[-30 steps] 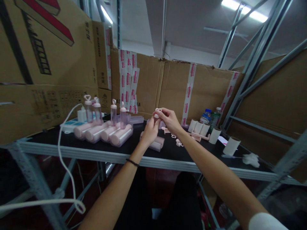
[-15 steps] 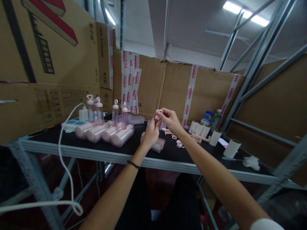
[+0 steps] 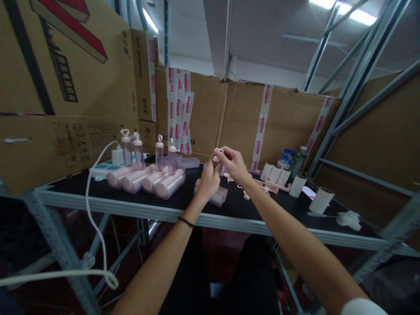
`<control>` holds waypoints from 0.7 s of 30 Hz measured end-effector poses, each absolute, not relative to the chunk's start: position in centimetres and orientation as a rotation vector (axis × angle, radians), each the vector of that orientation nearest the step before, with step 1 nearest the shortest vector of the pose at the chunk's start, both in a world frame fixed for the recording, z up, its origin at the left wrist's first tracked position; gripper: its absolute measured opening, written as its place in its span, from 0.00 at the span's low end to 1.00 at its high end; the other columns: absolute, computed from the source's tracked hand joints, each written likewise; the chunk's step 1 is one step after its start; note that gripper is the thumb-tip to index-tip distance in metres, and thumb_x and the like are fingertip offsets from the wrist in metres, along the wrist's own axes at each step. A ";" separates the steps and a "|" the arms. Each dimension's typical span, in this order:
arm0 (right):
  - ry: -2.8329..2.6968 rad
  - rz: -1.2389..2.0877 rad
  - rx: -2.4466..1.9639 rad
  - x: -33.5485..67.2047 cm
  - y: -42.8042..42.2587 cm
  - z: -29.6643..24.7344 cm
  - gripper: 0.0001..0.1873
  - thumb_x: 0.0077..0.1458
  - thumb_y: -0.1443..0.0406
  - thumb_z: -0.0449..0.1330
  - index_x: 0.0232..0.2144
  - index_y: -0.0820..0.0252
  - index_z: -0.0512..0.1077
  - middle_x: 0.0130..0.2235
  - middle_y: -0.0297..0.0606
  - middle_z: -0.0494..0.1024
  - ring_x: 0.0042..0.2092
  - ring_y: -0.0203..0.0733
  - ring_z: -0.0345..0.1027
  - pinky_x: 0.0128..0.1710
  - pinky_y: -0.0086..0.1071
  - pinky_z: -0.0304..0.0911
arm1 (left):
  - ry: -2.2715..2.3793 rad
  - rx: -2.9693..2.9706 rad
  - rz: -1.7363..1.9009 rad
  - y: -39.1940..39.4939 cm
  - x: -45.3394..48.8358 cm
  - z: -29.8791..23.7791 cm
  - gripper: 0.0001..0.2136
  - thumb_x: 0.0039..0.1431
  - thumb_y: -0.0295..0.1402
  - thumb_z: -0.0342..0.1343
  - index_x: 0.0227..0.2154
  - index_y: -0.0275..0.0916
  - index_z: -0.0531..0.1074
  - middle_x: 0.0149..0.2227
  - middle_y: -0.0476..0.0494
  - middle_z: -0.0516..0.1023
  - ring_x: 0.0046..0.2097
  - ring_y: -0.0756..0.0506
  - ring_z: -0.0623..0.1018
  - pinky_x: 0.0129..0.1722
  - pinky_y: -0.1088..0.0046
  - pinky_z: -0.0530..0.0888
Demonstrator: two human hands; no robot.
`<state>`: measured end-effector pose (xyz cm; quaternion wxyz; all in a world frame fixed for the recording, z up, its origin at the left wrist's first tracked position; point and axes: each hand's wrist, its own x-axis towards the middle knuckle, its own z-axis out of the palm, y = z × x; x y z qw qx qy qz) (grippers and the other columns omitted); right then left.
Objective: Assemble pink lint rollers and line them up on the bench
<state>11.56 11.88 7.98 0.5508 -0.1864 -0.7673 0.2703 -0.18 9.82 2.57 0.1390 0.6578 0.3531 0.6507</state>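
Both of my hands meet above the middle of the black tabletop [image 3: 108, 192]. My left hand [image 3: 208, 181] is closed round a small pink tube held upright. My right hand [image 3: 232, 163] pinches a pink heart-shaped cap [image 3: 217, 152] on top of that tube. Just below my hands lie two pink rollers [image 3: 219, 195] on the table. To the left, a row of several pink rollers [image 3: 147, 180] lies side by side, with several upright pink tubes [image 3: 159, 153] with heart caps standing behind them.
Loose pink parts [image 3: 244, 192] lie right of my hands. White cardboard cores [image 3: 297, 185], bottles [image 3: 288, 157] and a white wad [image 3: 349, 217] stand at the right. Taped cardboard boxes [image 3: 236, 118] wall the back and left. A white cable [image 3: 95, 210] hangs off the front edge.
My hands stay together on the tube and cap. The view has shifted slightly, nothing else on the table has moved.
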 end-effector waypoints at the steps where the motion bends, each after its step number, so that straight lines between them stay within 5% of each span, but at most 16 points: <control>1: -1.819 0.645 -0.435 11.6 12.0 8.0 0.25 0.61 0.43 0.61 0.34 0.58 0.76 0.32 0.35 0.76 0.36 0.40 0.69 0.36 0.30 0.64 | 1.014 1.897 1.880 9.8 -0.2 2.6 0.15 0.72 0.39 0.50 0.55 0.38 0.71 0.43 0.39 0.81 0.50 0.38 0.80 0.51 0.61 0.75; 21: -1.874 0.646 -0.390 12.0 12.7 8.1 0.26 0.62 0.42 0.60 0.34 0.58 0.75 0.33 0.35 0.75 0.37 0.39 0.68 0.38 0.29 0.63 | 0.895 1.847 1.774 10.7 -0.7 2.4 0.19 0.70 0.47 0.51 0.52 0.38 0.73 0.29 0.48 0.75 0.32 0.46 0.77 0.37 0.70 0.75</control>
